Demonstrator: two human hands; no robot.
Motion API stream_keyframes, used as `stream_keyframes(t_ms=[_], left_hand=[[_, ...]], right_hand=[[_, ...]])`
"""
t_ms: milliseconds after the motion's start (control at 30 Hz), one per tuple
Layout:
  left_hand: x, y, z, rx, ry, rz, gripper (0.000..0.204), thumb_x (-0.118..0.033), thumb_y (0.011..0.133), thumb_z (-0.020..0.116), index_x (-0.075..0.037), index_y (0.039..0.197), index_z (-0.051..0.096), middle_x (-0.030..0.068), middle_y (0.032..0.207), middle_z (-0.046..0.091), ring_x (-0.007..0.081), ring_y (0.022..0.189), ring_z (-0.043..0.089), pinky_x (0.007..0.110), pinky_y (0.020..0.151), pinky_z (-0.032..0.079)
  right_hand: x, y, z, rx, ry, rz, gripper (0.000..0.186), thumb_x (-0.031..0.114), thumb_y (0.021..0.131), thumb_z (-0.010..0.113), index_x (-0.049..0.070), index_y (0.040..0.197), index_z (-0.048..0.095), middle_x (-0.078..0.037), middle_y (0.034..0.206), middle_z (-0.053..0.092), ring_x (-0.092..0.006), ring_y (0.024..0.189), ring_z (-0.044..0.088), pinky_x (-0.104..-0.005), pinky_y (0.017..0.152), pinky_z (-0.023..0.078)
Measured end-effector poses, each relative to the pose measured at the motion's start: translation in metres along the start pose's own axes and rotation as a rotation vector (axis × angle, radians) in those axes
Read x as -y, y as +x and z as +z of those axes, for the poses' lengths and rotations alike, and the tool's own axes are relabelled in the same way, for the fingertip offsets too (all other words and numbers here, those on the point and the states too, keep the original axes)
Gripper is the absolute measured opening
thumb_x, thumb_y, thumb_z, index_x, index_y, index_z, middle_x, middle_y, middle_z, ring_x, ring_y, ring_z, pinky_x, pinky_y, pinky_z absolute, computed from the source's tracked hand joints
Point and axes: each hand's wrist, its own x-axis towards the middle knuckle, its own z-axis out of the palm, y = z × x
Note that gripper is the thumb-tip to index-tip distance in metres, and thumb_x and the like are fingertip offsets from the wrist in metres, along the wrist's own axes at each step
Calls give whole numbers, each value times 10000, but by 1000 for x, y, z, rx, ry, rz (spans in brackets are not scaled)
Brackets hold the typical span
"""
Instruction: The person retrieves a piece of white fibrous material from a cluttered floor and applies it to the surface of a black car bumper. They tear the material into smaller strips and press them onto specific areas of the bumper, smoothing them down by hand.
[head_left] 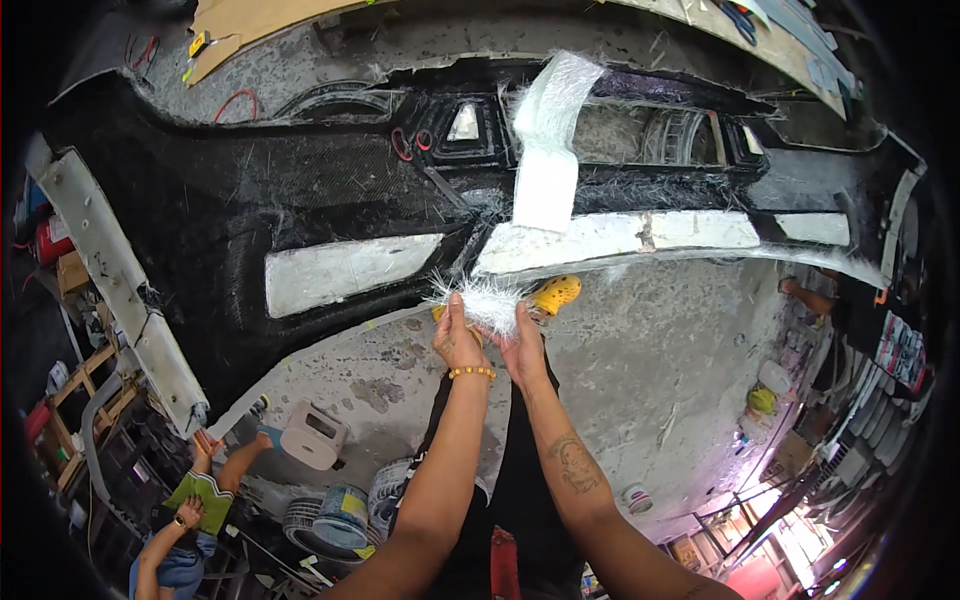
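My left hand [459, 342], with a beaded bracelet at its wrist, and my right hand [524, 352] are closed together on a frayed tuft of white glass fibre strands [488, 302]. They hold it just before the near edge of a large black car bumper shell [330, 185]. Across the shell's middle lies a strip of white fibreglass mat [548, 165]. To its left, red-handled scissors [412, 146] rest on the black surface. White panels [355, 270] are set in the shell, and loose fibres cling to its edges.
Wearing a yellow clog [556, 294], my foot stands under the shell's near edge. A co-worker [190, 515] is at lower left, near a beige stool [314, 435] and a bucket [341, 517]. Another person's arm [808, 297] reaches in at right. Cardboard [255, 30] lies beyond.
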Motion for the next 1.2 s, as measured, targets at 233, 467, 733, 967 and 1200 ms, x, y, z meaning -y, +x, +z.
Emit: stream_keyframes(t_ms=[233, 467, 733, 967, 1200], left_hand=[[-17, 4, -29, 160, 110, -4, 385, -273, 935, 672, -19, 1215, 601, 57, 1144, 622, 137, 1058, 564, 301, 886, 454], [-86, 33, -23, 779, 957, -7, 329, -252, 851, 753, -34, 1091, 698, 67, 976, 684, 126, 884, 617, 274, 791, 480], [-75, 57, -26, 901, 1139, 158, 332, -308, 796, 775, 7, 894, 744, 114, 791, 719, 154, 718, 631, 303, 719, 488], [-56, 70, -42, 998, 1230, 250, 345, -311, 796, 767, 20, 891, 736, 155, 783, 713, 179, 713, 653, 327, 703, 502], [12, 105, -41, 809, 1133, 376, 373, -288, 746, 800, 40, 898, 704, 172, 825, 706, 226, 796, 677, 339, 765, 515]], right_hand=[[-6, 25, -25, -172, -580, -105, 203, 126, 799, 798, 23, 900, 656, -8, 777, 647, -84, 616, 532, -253, 544, 407], [26, 26, -20, 45, -649, 161, 270, 82, 875, 714, -11, 1112, 623, -75, 1013, 681, -155, 872, 667, -286, 707, 575], [44, 37, -39, 119, -857, 178, 268, 188, 956, 629, 19, 1162, 650, -41, 1022, 679, -119, 860, 647, -264, 752, 551], [33, 45, -82, 170, -823, 318, 284, 144, 910, 685, 64, 1182, 672, -6, 960, 687, -79, 780, 622, -215, 663, 489], [28, 95, -118, 54, -1063, 52, 272, 144, 819, 779, 7, 1034, 683, -13, 853, 675, -90, 715, 592, -223, 633, 469]])
